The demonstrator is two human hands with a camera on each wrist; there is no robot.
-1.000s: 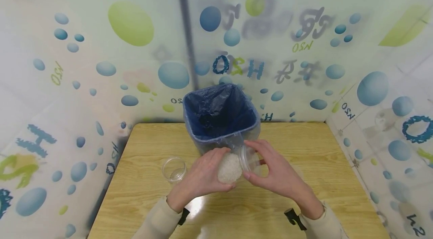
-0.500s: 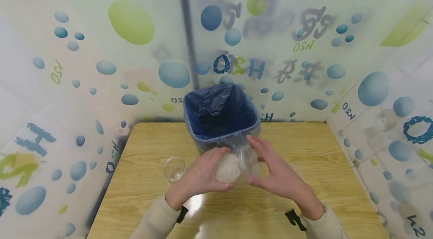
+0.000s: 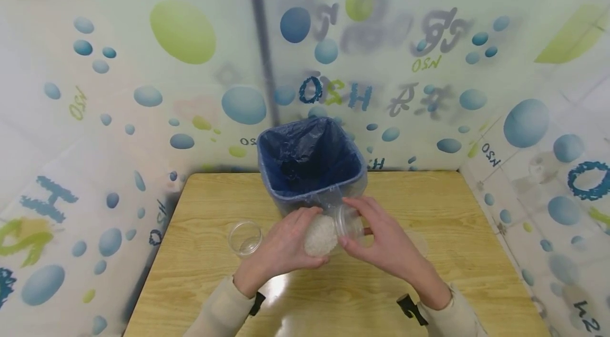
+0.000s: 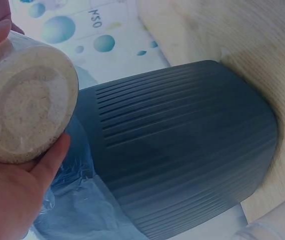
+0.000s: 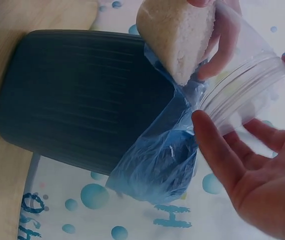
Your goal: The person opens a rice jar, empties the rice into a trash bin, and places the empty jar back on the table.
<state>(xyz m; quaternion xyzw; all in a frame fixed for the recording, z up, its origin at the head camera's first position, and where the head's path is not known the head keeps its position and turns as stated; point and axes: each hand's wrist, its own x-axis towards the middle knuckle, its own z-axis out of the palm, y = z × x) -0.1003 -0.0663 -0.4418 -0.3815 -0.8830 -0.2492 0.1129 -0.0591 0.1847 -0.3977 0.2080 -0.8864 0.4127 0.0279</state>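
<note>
In the head view my left hand [image 3: 283, 244] grips a clear jar [image 3: 321, 236] partly filled with white grains that look like rice. The jar lies on its side in the air before the bin, its base toward the left hand. My right hand [image 3: 388, 241] holds the clear lid [image 3: 350, 222] at the jar's right end, thumb and fingers on opposite sides. The right wrist view shows the lid's ridged rim [image 5: 242, 87] between thumb and fingers, with the grains [image 5: 175, 37] heaped to one side. The left wrist view shows the jar's round base [image 4: 30, 102].
A blue-grey bin [image 3: 286, 204] with a blue plastic bag liner [image 3: 310, 141] stands at the table's back edge. A clear round container [image 3: 245, 239] sits left of the hands on the wooden table [image 3: 214, 294]. Patterned sheets [image 3: 190, 88] enclose the back and sides.
Half a second ago the right fingers were spread wider, off the lid; now they hold it again. The left hand and jar have stayed nearly in place.
</note>
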